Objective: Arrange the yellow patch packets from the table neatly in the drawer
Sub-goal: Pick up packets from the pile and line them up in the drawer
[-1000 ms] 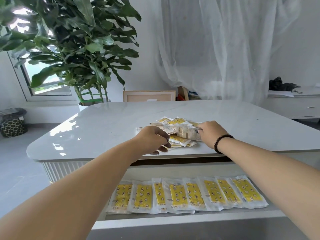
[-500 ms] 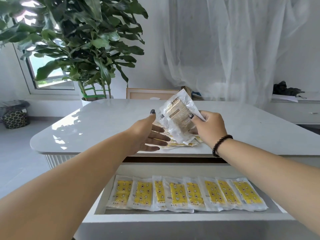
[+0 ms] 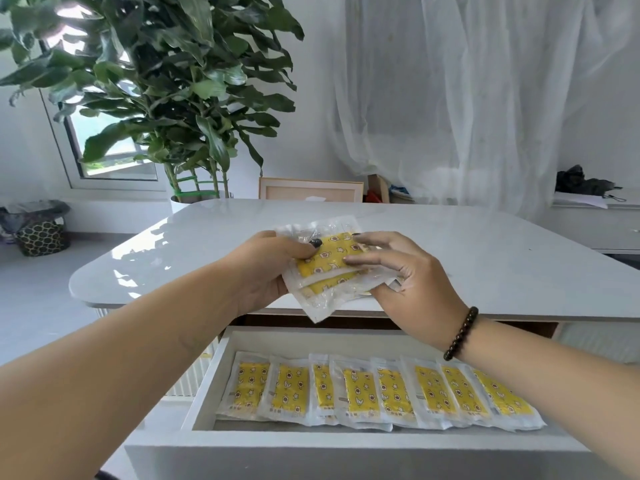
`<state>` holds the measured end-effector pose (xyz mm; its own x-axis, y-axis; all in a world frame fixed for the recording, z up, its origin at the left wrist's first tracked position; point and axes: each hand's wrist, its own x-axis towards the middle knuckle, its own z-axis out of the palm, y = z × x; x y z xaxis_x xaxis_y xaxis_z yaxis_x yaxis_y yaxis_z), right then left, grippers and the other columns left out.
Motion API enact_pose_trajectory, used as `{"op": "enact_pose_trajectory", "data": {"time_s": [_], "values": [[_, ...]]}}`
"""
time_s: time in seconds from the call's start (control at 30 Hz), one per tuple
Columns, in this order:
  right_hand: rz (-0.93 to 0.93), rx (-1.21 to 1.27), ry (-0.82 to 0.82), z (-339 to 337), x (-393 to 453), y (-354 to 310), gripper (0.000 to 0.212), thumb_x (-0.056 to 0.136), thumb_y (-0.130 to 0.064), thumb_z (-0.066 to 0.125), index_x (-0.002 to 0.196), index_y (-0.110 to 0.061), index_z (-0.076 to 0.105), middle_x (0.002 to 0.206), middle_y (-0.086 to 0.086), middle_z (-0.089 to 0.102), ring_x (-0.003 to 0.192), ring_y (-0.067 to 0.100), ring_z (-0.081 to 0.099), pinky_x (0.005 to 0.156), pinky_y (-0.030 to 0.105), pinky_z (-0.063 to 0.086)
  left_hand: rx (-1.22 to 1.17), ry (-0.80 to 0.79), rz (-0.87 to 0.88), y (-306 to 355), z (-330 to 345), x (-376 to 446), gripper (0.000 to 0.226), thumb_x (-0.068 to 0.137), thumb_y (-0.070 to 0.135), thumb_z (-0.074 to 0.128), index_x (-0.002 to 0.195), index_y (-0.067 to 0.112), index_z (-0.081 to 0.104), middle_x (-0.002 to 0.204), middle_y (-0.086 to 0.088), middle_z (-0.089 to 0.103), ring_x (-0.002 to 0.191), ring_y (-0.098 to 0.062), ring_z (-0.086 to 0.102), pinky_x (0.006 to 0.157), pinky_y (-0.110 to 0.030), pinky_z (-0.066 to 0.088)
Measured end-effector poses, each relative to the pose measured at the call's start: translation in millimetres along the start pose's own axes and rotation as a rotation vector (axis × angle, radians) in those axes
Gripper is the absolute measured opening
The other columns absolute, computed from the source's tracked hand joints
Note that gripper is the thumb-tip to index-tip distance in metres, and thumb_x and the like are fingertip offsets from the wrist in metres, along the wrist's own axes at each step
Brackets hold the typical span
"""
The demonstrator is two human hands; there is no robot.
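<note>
I hold a small stack of yellow patch packets [image 3: 327, 261] in clear wrappers above the table's front edge, yellow side up. My left hand [image 3: 263, 268] grips the stack's left side with the thumb on top. My right hand [image 3: 405, 271] holds the right side, fingers spread over the top packet. Any packets left on the white table [image 3: 485, 258] are hidden behind my hands. Below, the open white drawer [image 3: 346, 448] holds a row of several yellow packets [image 3: 377, 393] laid side by side, slightly overlapping.
A large potted plant [image 3: 173, 98] stands behind the table's far left corner. A wooden chair back [image 3: 310, 190] shows beyond the far edge. Sheer curtains hang at the back right, and a patterned basket [image 3: 40, 233] sits on the floor at left.
My right hand lifted packets off the table pile, back side showing. Now both hands hold them flat with the yellow side up, nearer the drawer. The camera has tilted downwards.
</note>
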<state>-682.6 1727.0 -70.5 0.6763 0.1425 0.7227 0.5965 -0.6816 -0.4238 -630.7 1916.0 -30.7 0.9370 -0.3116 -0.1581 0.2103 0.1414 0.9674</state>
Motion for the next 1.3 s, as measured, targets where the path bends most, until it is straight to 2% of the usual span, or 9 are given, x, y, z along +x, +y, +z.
{"op": "enact_pose_trajectory", "data": {"time_s": [0.1, 0.2, 0.27, 0.33, 0.43, 0.73, 0.97, 1.1, 1.3], "values": [[0.349, 0.128, 0.030, -0.1, 0.1, -13.0, 0.050, 0.078, 0.014, 0.048, 0.096, -0.027, 0.070, 0.120, -0.011, 0.054, 0.103, -0.011, 0.053, 0.086, 0.014, 0.048, 0.064, 0.032, 0.023, -4.0, -4.1, -6.1, 0.033, 0.088, -0.002, 0.062, 0.119, 0.000, 0.054, 0.104, -0.020, 0.071, 0.084, -0.030, 0.072, 0.062, -0.041, 0.062], [0.786, 0.716, 0.049, -1.2, 6.4, -20.3, 0.033, 0.086, 0.006, 0.040, 0.100, -0.008, 0.066, 0.109, 0.011, 0.066, 0.085, 0.022, 0.067, 0.077, 0.036, 0.058, 0.071, 0.055, 0.043, -7.2, -6.8, -9.5, 0.033, 0.085, -0.001, 0.065, 0.117, 0.000, 0.056, 0.102, -0.019, 0.072, 0.085, -0.031, 0.073, 0.064, -0.042, 0.061], [0.946, 0.970, -0.029, -3.1, 7.6, -26.8, 0.024, 0.092, -0.009, 0.044, 0.106, -0.004, 0.063, 0.097, 0.020, 0.067, 0.074, 0.028, 0.067, 0.071, 0.041, 0.058, 0.082, 0.070, 0.060, -8.8, -5.4, -11.2, 0.029, 0.085, 0.000, 0.066, 0.113, 0.002, 0.057, 0.099, -0.018, 0.073, 0.083, -0.030, 0.073, 0.065, -0.041, 0.062], [0.954, 0.956, -0.090, -0.1, 5.5, -28.1, 0.022, 0.091, -0.015, 0.056, 0.109, -0.003, 0.062, 0.092, 0.018, 0.071, 0.072, 0.027, 0.069, 0.069, 0.039, 0.059, 0.109, 0.076, 0.073, -10.0, -2.3, -11.2, 0.023, 0.086, 0.002, 0.066, 0.108, 0.003, 0.058, 0.097, -0.016, 0.073, 0.083, -0.029, 0.073, 0.068, -0.040, 0.061], [0.907, 0.904, -0.035, 8.0, 3.4, -25.5, 0.030, 0.083, 0.000, 0.067, 0.112, 0.000, 0.060, 0.099, 0.018, 0.072, 0.073, 0.023, 0.071, 0.061, 0.033, 0.059, 0.093, 0.096, 0.080, -10.5, 1.9, -9.6, 0.013, 0.089, 0.005, 0.064, 0.100, 0.005, 0.057, 0.095, -0.017, 0.072, 0.082, -0.030, 0.071, 0.073, -0.041, 0.060], [0.898, 0.823, 0.113, 4.1, 3.3, -14.9, 0.030, 0.084, 0.006, 0.063, 0.112, -0.006, 0.062, 0.094, 0.015, 0.070, 0.067, 0.019, 0.069, 0.058, 0.030, 0.057, 0.172, -0.020, -0.004, -9.5, -7.5, -4.7, 0.006, 0.087, 0.002, 0.062, 0.091, -0.002, 0.064, 0.089, -0.020, 0.073, 0.078, -0.028, 0.071, 0.068, -0.034, 0.061], [0.870, 0.836, 0.092, 1.5, 0.5, -13.7, 0.024, 0.085, 0.003, 0.063, 0.107, -0.006, 0.065, 0.099, 0.015, 0.071, 0.072, 0.021, 0.070, 0.061, 0.033, 0.058, 0.298, -0.077, -0.008, -16.2, -5.1, -9.4, 0.020, 0.087, 0.002, 0.064, 0.107, 0.006, 0.065, 0.097, -0.013, 0.075, 0.088, -0.029, 0.074, 0.074, -0.038, 0.061], [0.838, 0.732, 0.158, -0.7, 6.4, -10.8, 0.012, 0.090, -0.005, 0.060, 0.088, -0.011, 0.070, 0.087, 0.012, 0.073, 0.076, 0.024, 0.070, 0.067, 0.037, 0.059, 0.296, 0.020, 0.073, -12.6, -7.5, -5.1, 0.011, 0.091, 0.004, 0.060, 0.102, 0.005, 0.062, 0.094, -0.013, 0.075, 0.084, -0.025, 0.074, 0.073, -0.035, 0.061], [0.854, 0.622, 0.284, -12.6, 15.1, 4.2, 0.014, 0.091, -0.006, 0.058, 0.085, -0.013, 0.068, 0.087, 0.009, 0.073, 0.078, 0.025, 0.069, 0.075, 0.042, 0.059, 0.352, 0.256, 0.140, -9.5, -25.5, 7.3, 0.009, 0.087, 0.009, 0.068, 0.095, 0.009, 0.065, 0.102, -0.016, 0.072, 0.098, -0.032, 0.069, 0.095, -0.049, 0.052]]}}
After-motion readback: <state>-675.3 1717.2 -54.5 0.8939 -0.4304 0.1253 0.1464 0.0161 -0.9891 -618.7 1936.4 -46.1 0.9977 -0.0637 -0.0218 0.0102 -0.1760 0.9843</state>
